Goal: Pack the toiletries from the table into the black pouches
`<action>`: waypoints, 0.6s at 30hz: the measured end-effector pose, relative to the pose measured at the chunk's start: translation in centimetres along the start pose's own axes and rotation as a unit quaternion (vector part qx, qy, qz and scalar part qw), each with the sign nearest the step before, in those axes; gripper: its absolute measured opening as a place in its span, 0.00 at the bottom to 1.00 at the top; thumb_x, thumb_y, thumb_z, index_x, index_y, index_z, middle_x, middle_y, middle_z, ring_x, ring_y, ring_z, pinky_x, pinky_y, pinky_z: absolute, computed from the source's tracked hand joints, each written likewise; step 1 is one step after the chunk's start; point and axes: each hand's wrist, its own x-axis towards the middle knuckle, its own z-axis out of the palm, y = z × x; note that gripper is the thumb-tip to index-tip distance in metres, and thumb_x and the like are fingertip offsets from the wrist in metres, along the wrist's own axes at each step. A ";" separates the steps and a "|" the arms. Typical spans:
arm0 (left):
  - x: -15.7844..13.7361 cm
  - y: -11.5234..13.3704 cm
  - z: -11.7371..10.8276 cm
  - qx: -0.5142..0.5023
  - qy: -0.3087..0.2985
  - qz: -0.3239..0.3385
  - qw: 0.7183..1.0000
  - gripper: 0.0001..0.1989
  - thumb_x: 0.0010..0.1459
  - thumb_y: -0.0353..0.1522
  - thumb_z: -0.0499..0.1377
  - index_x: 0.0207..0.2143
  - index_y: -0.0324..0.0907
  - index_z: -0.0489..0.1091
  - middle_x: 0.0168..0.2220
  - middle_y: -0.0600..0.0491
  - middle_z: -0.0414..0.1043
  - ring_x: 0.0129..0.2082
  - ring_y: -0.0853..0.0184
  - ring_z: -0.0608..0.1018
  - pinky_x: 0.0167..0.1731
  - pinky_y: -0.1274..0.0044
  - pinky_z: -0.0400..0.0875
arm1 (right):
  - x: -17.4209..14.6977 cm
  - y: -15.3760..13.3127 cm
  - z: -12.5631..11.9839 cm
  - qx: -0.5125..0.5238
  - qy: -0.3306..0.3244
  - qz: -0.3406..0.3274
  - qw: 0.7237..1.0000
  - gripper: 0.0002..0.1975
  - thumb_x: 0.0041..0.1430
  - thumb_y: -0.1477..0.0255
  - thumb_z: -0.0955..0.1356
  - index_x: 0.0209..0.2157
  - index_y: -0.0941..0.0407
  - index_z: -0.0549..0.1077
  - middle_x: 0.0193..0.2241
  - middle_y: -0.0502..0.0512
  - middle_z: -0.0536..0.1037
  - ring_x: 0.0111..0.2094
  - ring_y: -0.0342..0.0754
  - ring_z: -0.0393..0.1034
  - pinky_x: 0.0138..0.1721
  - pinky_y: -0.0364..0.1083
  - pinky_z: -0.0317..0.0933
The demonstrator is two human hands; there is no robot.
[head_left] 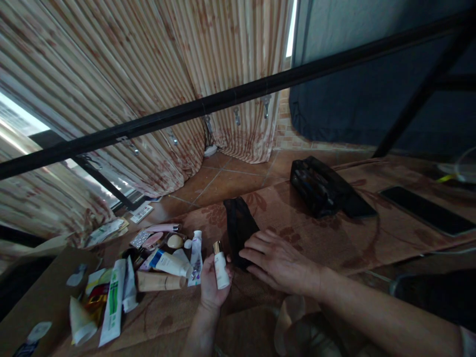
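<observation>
In my left hand (pixel 213 285) lies a small white bottle (pixel 220 270) with a gold cap, held upright with the cap away from me. My right hand (pixel 277 258) rests on a black mesh pouch (pixel 238 225), its fingers over the near side; whether they grip the fabric I cannot make out. Left of my left hand is a spread of cosmetics: a white-and-purple tube (pixel 196 258), a white-and-blue tube (pixel 171 263), a beige tube (pixel 161 281) and a pink compact (pixel 152 241).
A second black bag (pixel 316 186) stands to the right on the brown patterned cloth (pixel 275 208). Beyond it lies a phone (pixel 427 209). A white-and-green tube (pixel 113 302) and a cardboard box (pixel 48 297) are at the left. A dark metal bar (pixel 223 101) crosses behind, before striped curtains (pixel 148 59).
</observation>
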 end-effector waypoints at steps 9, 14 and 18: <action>0.0 0.2 0.4 -0.020 0.001 -0.002 1.000 0.15 0.60 0.34 0.50 0.36 0.35 0.74 0.26 0.47 0.74 0.22 0.68 0.74 0.22 0.78 0.70 | -1.8 1.0 -0.7 0.008 -0.004 0.024 1.000 0.13 0.61 0.70 0.66 0.48 0.56 0.72 0.41 0.58 0.74 0.44 0.52 0.65 0.46 0.53 0.58; 0.0 0.1 0.6 -0.041 -0.005 0.012 0.999 0.14 0.61 0.35 0.51 0.38 0.37 0.74 0.30 0.48 0.76 0.27 0.67 0.77 0.27 0.77 0.72 | -2.2 1.7 -0.2 0.015 0.055 0.019 0.998 0.14 0.61 0.70 0.66 0.48 0.57 0.72 0.48 0.61 0.71 0.49 0.53 0.64 0.50 0.55 0.60; 0.1 0.1 0.3 -0.037 -0.022 0.015 0.999 0.15 0.61 0.35 0.50 0.41 0.38 0.74 0.30 0.49 0.76 0.25 0.68 0.77 0.28 0.77 0.73 | -2.3 2.3 -0.1 0.020 0.122 0.052 0.991 0.13 0.62 0.70 0.64 0.48 0.55 0.72 0.51 0.60 0.70 0.51 0.54 0.65 0.54 0.58 0.59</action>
